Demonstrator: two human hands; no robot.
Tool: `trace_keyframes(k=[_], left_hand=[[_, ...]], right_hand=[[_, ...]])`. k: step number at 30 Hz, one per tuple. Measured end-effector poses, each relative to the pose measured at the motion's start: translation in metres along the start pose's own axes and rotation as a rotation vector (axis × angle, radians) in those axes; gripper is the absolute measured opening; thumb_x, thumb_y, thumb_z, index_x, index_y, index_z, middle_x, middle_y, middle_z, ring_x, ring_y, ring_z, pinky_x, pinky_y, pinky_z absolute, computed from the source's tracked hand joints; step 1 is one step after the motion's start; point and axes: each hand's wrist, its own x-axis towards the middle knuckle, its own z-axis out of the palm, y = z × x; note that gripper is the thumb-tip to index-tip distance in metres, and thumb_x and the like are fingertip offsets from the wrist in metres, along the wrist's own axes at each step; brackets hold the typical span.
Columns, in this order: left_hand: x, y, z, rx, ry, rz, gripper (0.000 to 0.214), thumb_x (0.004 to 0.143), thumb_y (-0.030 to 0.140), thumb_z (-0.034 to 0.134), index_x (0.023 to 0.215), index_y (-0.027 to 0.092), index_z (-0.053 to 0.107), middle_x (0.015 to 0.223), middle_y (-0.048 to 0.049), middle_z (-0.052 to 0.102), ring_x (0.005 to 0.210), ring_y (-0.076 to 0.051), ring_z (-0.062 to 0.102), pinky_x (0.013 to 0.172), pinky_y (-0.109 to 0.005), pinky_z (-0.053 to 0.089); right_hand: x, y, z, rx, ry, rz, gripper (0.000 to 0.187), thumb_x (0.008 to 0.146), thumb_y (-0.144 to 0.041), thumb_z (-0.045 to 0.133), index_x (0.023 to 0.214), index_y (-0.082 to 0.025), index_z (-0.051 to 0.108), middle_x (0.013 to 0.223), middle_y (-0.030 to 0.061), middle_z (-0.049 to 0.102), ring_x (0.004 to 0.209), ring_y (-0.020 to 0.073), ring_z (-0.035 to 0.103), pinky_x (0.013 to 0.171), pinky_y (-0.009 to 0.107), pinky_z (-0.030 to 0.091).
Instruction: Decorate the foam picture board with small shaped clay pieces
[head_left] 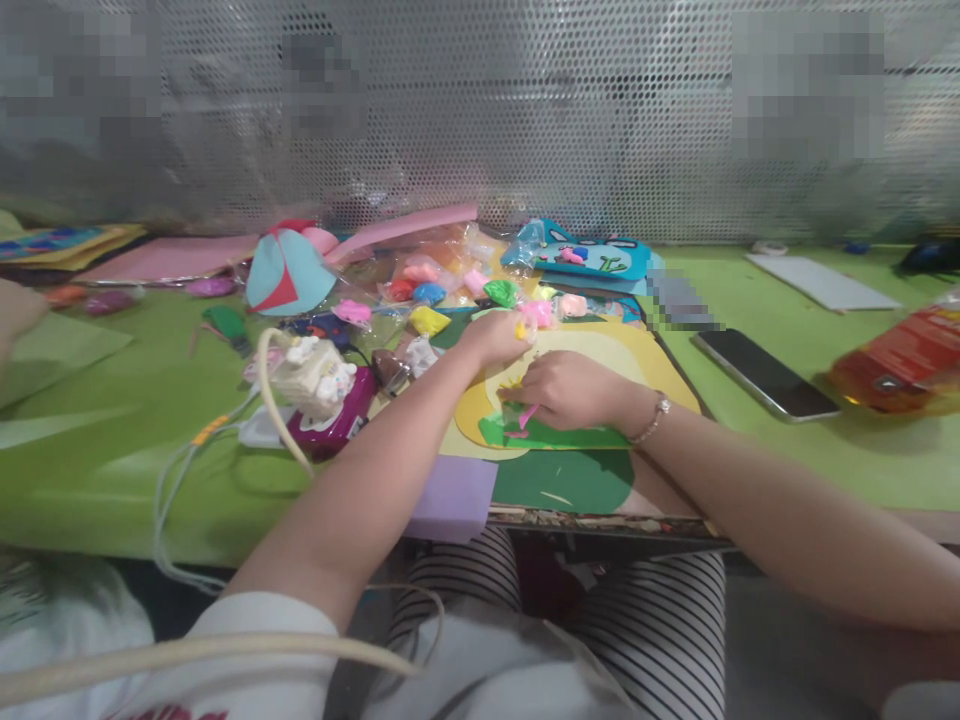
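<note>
My left hand (496,340) is closed, with a small yellow lump of clay (520,331) showing at its fingertips, above the far part of a cream and yellow paper picture (637,375). Over the middle of this picture my right hand (570,388) is curled, its index finger reaching down to the sheet beside yellow clay strands (512,383). A thin pink tool (529,412) sticks out from under the right fingers. Green clay (491,430) covers the picture's lower left, with a small pink piece (517,434) on it. The right fingertips are partly hidden.
Bagged coloured clay lumps (429,293) lie behind the hands. On the left are a purple device (334,415) and white cables (169,480). A phone (765,373) and a bottle (904,355) lie right. Another person's hand (16,310) is at far left. A perforated metal screen (480,120) stands behind.
</note>
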Motion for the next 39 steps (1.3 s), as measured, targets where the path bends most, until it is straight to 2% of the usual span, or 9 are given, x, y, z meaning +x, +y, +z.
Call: trace_keyframes(k=[3, 6, 9, 11, 14, 18, 26, 33, 39], left_hand=[[0.001, -0.003, 0.001, 0.009, 0.009, 0.013, 0.026, 0.073, 0.036, 0.054, 0.087, 0.017, 0.064, 0.092, -0.0084, 0.068, 0.083, -0.022, 0.060, 0.069, -0.029, 0.041], [0.002, -0.007, 0.002, -0.023, -0.017, 0.082, 0.025, 0.073, 0.037, 0.055, 0.085, 0.017, 0.064, 0.087, -0.0063, 0.068, 0.083, -0.021, 0.060, 0.070, -0.029, 0.043], [0.002, -0.008, 0.003, -0.098, -0.002, 0.132, 0.024, 0.074, 0.037, 0.054, 0.085, 0.018, 0.064, 0.086, -0.0048, 0.068, 0.086, -0.020, 0.061, 0.071, -0.027, 0.044], [0.003, -0.008, 0.004, -0.102, 0.028, 0.113, 0.023, 0.074, 0.036, 0.054, 0.084, 0.017, 0.065, 0.086, -0.0060, 0.069, 0.086, -0.020, 0.061, 0.070, -0.027, 0.044], [0.003, -0.007, 0.004, -0.077, 0.019, 0.120, 0.022, 0.072, 0.035, 0.055, 0.077, 0.016, 0.064, 0.080, -0.0072, 0.068, 0.079, -0.021, 0.062, 0.068, -0.028, 0.043], [0.000, -0.005, -0.002, -0.099, -0.036, 0.137, 0.023, 0.068, 0.039, 0.055, 0.069, 0.016, 0.061, 0.072, -0.0054, 0.065, 0.072, -0.020, 0.060, 0.062, -0.028, 0.041], [0.000, -0.008, -0.001, -0.007, -0.029, 0.118, 0.026, 0.067, 0.042, 0.052, 0.073, 0.017, 0.058, 0.079, -0.0055, 0.066, 0.075, -0.020, 0.059, 0.064, -0.028, 0.041], [0.006, -0.010, 0.001, 0.070, -0.076, 0.100, 0.033, 0.066, 0.041, 0.055, 0.087, 0.017, 0.060, 0.091, -0.0086, 0.068, 0.084, -0.024, 0.061, 0.068, -0.029, 0.042], [0.011, -0.013, 0.005, 0.086, -0.098, 0.087, 0.035, 0.066, 0.039, 0.056, 0.092, 0.017, 0.059, 0.096, -0.0095, 0.068, 0.089, -0.025, 0.061, 0.070, -0.029, 0.041]], right_hand=[[-0.002, 0.002, 0.000, 0.053, 0.108, 0.004, 0.032, 0.089, -0.023, 0.041, 0.109, -0.017, 0.065, 0.071, 0.0056, 0.065, 0.064, 0.0175, 0.052, 0.062, 0.031, 0.035], [-0.004, 0.003, -0.002, 0.258, 0.420, 0.102, 0.038, 0.094, -0.025, 0.029, 0.111, -0.016, 0.061, 0.080, 0.0079, 0.062, 0.074, 0.0194, 0.052, 0.069, 0.034, 0.039], [-0.003, -0.002, -0.005, 0.467, 0.707, 0.272, 0.041, 0.098, -0.035, 0.022, 0.099, -0.018, 0.060, 0.081, 0.0071, 0.055, 0.078, 0.0196, 0.051, 0.072, 0.036, 0.041], [-0.001, -0.006, -0.005, 0.617, 0.771, 0.371, 0.044, 0.099, -0.044, 0.022, 0.086, -0.019, 0.056, 0.076, 0.0045, 0.051, 0.072, 0.0172, 0.049, 0.067, 0.033, 0.041], [0.003, -0.010, -0.003, 0.815, 0.695, 0.450, 0.045, 0.097, -0.052, 0.025, 0.075, -0.020, 0.048, 0.066, 0.0003, 0.047, 0.059, 0.0133, 0.046, 0.058, 0.029, 0.040], [0.007, -0.010, 0.004, 0.938, 0.609, 0.439, 0.038, 0.096, -0.049, 0.032, 0.077, -0.020, 0.046, 0.063, -0.0006, 0.051, 0.059, 0.0128, 0.051, 0.059, 0.027, 0.042], [0.012, -0.011, 0.009, 0.863, 0.536, 0.441, 0.010, 0.088, -0.023, 0.044, 0.081, -0.018, 0.047, 0.072, 0.0002, 0.051, 0.061, 0.0113, 0.054, 0.058, 0.025, 0.044], [0.017, -0.008, 0.017, 0.835, 0.542, 0.524, 0.004, 0.084, -0.020, 0.047, 0.082, -0.018, 0.049, 0.074, 0.0008, 0.056, 0.062, 0.0119, 0.057, 0.058, 0.025, 0.045], [0.016, -0.006, 0.019, 0.807, 0.522, 0.509, 0.005, 0.084, -0.019, 0.047, 0.081, -0.018, 0.052, 0.078, 0.0024, 0.059, 0.068, 0.0134, 0.059, 0.061, 0.026, 0.046]])
